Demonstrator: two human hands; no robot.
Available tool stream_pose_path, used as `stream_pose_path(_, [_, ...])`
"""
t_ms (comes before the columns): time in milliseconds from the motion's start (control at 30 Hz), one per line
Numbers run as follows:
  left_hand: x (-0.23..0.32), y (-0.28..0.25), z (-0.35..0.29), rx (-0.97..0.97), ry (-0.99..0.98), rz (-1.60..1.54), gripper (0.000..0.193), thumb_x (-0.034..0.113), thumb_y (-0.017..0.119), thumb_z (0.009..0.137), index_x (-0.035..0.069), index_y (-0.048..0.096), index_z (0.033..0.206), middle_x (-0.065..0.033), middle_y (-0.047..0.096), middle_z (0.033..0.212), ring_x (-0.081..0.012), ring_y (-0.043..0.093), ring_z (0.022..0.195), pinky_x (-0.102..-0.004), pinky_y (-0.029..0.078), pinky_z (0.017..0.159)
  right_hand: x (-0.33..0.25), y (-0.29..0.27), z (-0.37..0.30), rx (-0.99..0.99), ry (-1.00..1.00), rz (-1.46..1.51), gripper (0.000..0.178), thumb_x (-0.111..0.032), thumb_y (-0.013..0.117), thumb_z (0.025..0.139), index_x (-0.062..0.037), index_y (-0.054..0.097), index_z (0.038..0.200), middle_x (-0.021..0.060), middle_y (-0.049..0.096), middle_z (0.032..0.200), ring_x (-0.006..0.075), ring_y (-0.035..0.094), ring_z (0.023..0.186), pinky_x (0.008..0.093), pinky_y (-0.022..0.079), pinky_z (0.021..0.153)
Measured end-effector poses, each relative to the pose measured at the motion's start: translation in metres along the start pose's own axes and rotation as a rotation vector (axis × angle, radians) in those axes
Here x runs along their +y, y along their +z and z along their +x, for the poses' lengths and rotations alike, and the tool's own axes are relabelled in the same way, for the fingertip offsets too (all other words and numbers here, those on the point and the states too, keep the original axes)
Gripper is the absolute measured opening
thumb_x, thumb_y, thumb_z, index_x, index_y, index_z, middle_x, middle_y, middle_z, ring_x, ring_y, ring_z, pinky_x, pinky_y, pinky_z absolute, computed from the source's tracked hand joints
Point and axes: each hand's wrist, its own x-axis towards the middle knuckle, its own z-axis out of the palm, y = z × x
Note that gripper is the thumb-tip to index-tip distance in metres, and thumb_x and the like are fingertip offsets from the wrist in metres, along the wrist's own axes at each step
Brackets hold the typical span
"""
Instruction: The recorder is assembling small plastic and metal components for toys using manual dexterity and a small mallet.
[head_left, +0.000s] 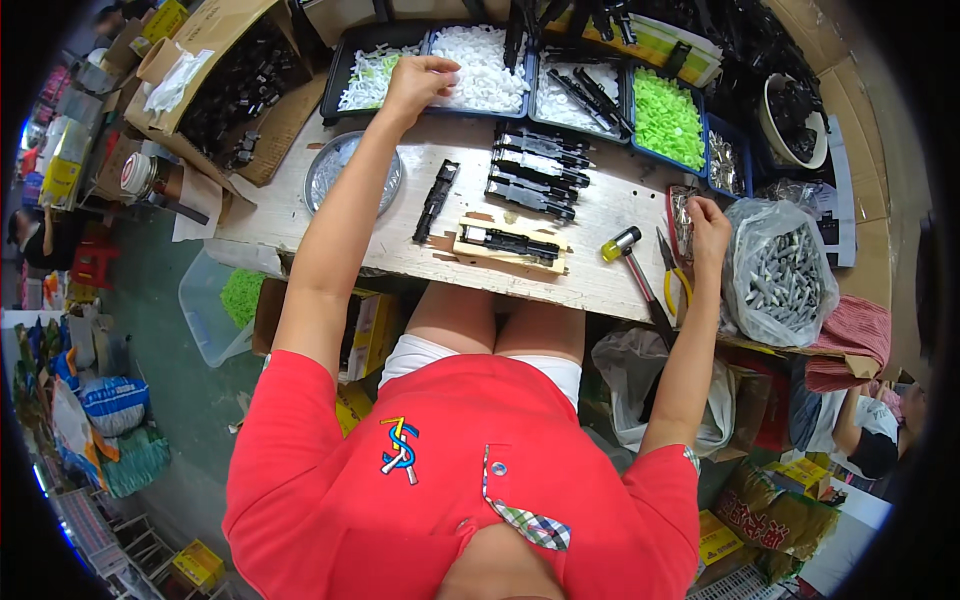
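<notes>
The left hand [412, 88] is over the bin of white bits [485, 62], its fingers bent and nearly together; against so much white, I cannot tell whether it pinches one. The right hand [710, 232] is half curled beside the red-edged tray [672, 222], covering part of it; its fingertips are too small to show any hold. Between the hands, a black part [510, 243] lies in a wooden block [466, 246] near the table's front edge, its fine detail unclear. The left forearm hides part of the round dish [398, 182]. The right forearm partly covers the pliers [675, 285]. Black pieces along the top edge are cut off and merge in shadow.
</notes>
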Motion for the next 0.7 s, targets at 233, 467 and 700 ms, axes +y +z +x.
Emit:
stream_pose_path(233, [-0.006,0.017,0.004,0.236,0.674,0.622,0.018,-0.002,0.061,0.069,0.006,0.069,0.083,-0.0098,0.063,0.075,-0.0200,0.062,0.068,-0.0279,0.050,0.063,-0.010,0.006,-0.007,0.136,-0.330,-0.416,0.014,-0.015,0.057,0.080,-0.0047,0.064,0.086,0.0128,0.063,0.082,0.0287,0.059,0.073,0.0378,0.045,0.066])
stream_pose_path(467, [0.015,0.028,-0.055,0.076,0.131,-0.086,0.020,0.000,0.060,0.080,-0.004,0.062,0.099,-0.0085,0.063,0.078,-0.0130,0.060,0.066,-0.0233,0.050,0.057,-0.015,0.017,-0.007,-0.003,-0.275,-0.943,0.017,-0.013,0.051,0.079,-0.0031,0.063,0.085,0.0186,0.059,0.087,0.0355,0.058,0.084,0.0443,0.046,0.073])
stream_pose_path(700, [0.003,0.040,-0.143,-0.008,-0.040,-0.314,0.017,0.002,0.058,0.082,-0.005,0.061,0.098,-0.0103,0.063,0.082,-0.0147,0.061,0.070,-0.0251,0.051,0.057,-0.009,0.008,-0.007,0.081,-0.360,-0.986,0.017,-0.012,0.053,0.076,-0.0123,0.068,0.084,0.0082,0.060,0.088,0.0269,0.055,0.089,0.0456,0.041,0.075])
